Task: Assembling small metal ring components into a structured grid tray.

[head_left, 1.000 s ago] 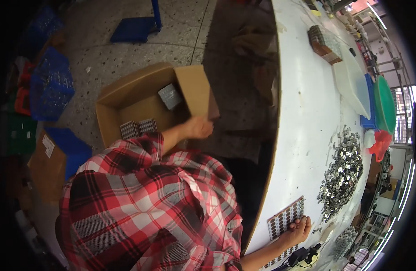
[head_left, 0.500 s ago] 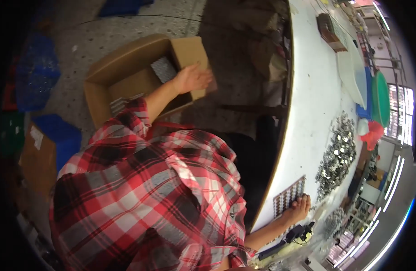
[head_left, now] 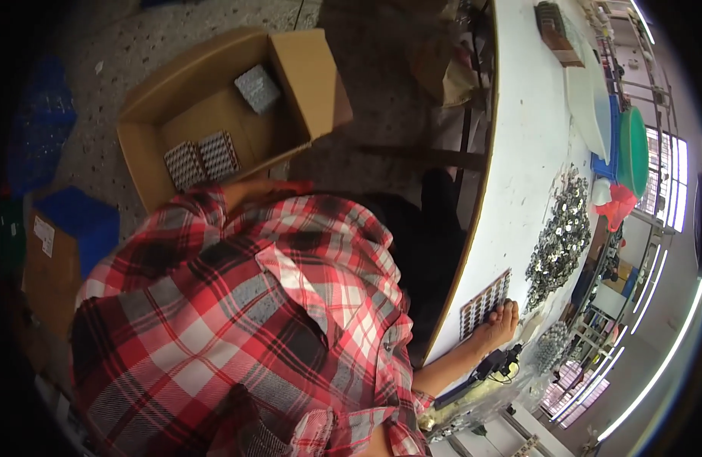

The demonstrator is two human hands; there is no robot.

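"Around four o'clock from the middle of the view, what's on the desk (head_left: 511, 152)?"

"The right hand (head_left: 499, 326), fingers curled, by the board (head_left: 484, 301), which carries rows of dark round pieces. The hand overlaps the board's four o'clock edge."

"Is its grip clenched on that edge?"

"I cannot tell. The fingers bend inward, but their undersides are hidden."

"And the left?"

"Just its wrist (head_left: 246, 191) shows, near ten o'clock, coming out of the plaid shirt (head_left: 214, 320). The fingers are tucked out of sight behind the cloth, so I cannot tell that grip either."

"What's nearest that wrist?"

"The cardboard box (head_left: 214, 114), between ten and eleven o'clock, on the floor. A grey block (head_left: 257, 89) lies toward the box's two o'clock side, and two patterned blocks (head_left: 202, 160) sit side by side toward its seven o'clock side."

"Back to the right hand: what's around it?"

"Loose metal parts (head_left: 560, 240) make a long heap at its one o'clock. A black device (head_left: 489, 365) with a cable lies just beside it at six. Grey pieces (head_left: 550, 346) are bunched at its four."

"And farther up?"

"A green basin (head_left: 634, 152) stands between two and three o'clock, with a red bag (head_left: 617, 207) just beneath it."
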